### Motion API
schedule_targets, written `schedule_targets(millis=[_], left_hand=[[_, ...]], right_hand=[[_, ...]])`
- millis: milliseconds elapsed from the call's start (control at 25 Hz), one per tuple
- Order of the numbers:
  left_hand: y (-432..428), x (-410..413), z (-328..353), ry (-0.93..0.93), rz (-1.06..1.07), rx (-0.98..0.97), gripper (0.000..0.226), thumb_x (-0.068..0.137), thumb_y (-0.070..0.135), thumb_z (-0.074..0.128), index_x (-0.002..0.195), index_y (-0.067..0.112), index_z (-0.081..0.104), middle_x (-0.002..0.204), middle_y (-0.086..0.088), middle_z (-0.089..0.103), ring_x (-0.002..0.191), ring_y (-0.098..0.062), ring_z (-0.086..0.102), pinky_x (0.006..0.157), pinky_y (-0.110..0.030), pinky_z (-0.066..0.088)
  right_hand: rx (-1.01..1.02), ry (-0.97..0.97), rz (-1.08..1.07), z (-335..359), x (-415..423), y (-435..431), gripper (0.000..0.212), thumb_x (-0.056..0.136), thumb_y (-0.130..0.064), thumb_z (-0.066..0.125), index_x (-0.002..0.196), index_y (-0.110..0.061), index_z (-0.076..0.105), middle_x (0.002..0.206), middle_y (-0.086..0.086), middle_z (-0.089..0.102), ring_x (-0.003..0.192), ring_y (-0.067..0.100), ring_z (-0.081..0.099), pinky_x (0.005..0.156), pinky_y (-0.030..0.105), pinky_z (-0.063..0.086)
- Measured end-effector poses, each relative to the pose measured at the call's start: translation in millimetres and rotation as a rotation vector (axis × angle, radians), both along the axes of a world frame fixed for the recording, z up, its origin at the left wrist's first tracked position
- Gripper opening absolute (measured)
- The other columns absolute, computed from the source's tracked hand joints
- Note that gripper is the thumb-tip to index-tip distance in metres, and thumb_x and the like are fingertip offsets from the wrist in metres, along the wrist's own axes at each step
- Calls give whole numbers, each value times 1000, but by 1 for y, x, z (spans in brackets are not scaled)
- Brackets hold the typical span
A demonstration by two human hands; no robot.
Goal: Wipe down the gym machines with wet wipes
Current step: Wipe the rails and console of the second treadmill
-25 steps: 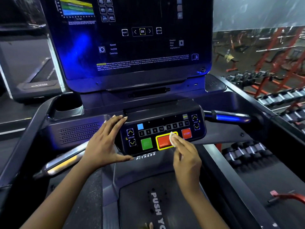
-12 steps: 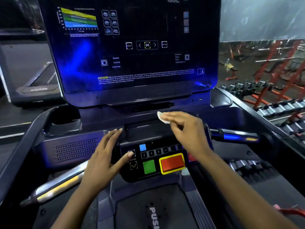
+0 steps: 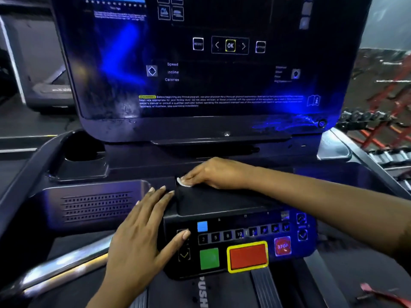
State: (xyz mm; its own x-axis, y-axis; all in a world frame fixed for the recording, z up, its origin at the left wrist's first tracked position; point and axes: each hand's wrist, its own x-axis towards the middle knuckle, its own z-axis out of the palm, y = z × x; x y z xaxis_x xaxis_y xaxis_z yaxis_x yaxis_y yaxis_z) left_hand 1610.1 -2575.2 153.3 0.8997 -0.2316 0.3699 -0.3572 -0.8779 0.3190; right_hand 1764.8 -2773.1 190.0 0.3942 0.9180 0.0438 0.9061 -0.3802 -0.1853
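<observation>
Dumbbell racks point(image 3: 387, 156) and red frames point(image 3: 393, 96) line the gym floor on the right, beyond a treadmill. The right hand point(image 3: 213, 174) reaches across from the right, fingers bent over a small white wipe point(image 3: 183, 183) and pressing it onto the top of the black keypad point(image 3: 222, 203) at its back left corner. Only the wipe's edge shows past the fingertips. The left hand point(image 3: 142, 236) lies flat against the keypad's left side, fingers straight and holding nothing, thumb resting on the button face beside the arrows. That face carries a blue square, a row of numbers, a green button point(image 3: 209, 258), a red button point(image 3: 248, 256) framed in yellow and a round STOP button point(image 3: 283, 246). Left of the keypad are a speaker grille point(image 3: 97, 205) and, lower, a shiny handlebar point(image 3: 62, 265); a cup holder point(image 3: 82, 152) sits behind the grille. Above stands the dark screen point(image 3: 222, 70), printed with OK, Speed, Incline and Calories.
</observation>
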Motion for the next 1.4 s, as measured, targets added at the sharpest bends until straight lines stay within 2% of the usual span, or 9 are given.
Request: schedule_targets(millis=[80,320,480,640,880,1040,1200,1320,1400], left_hand=[[-1,0,1,10,-3,9,77,90,71,25,137,14,47,142,-2,48,133,-17,39,105,-33,30],[-2,-1,3,14,-27,1,79,89,73,26,138,14,45,142,-2,47,134,-20,40,107,-31,29],[-3,-4,5,11,-24,2,83,87,75,26,138,12,45,143,-4,46,134,-22,39,106,-30,29],[-3,-3,4,15,-23,35,88,87,76,25,138,8,46,142,-6,47,135,-20,36,107,-30,28],[-5,-3,4,17,-11,47,91,84,79,26,137,7,47,141,-6,48,135,-21,38,104,-33,31],[-5,-3,4,7,-11,42,91,84,79,26,137,7,46,139,-7,49,134,-20,36,105,-31,29],[-5,-3,4,3,-13,36,90,85,78,27,137,7,45,140,-7,49,134,-21,37,106,-32,30],[-5,-3,3,12,-9,36,89,85,78,27,138,9,44,141,-7,48,135,-23,39,104,-36,32],[-5,-4,3,21,-5,45,90,84,78,27,139,9,43,142,-6,47,135,-23,39,104,-36,32]], right_hand=[[-18,-15,13,0,2,-20,48,75,12,53,119,-5,63,123,9,62,108,23,62,94,31,48],[-25,51,-145,11,-8,-90,45,68,10,52,109,0,67,114,12,66,101,22,64,97,8,32],[26,143,-381,15,-14,-130,39,73,13,58,106,-4,70,111,8,68,103,16,63,93,9,39],[-37,117,-562,25,-38,-136,38,80,6,59,110,-16,70,116,-4,66,109,10,60,95,23,42],[113,126,-584,49,-105,-120,41,74,11,60,104,-14,73,109,-4,69,111,-2,49,90,-3,32],[239,182,-611,51,-85,-102,32,78,5,61,103,-12,73,106,-3,69,101,1,60,85,0,37],[35,187,-831,19,-35,-77,31,84,-3,58,107,-19,71,112,4,68,108,21,62,90,18,42],[106,167,-687,15,-55,-33,30,83,-4,56,103,-20,73,111,2,69,109,23,61,95,33,46],[198,245,-510,24,-71,-14,27,82,0,59,100,-15,73,107,0,70,104,13,62,94,24,46]])
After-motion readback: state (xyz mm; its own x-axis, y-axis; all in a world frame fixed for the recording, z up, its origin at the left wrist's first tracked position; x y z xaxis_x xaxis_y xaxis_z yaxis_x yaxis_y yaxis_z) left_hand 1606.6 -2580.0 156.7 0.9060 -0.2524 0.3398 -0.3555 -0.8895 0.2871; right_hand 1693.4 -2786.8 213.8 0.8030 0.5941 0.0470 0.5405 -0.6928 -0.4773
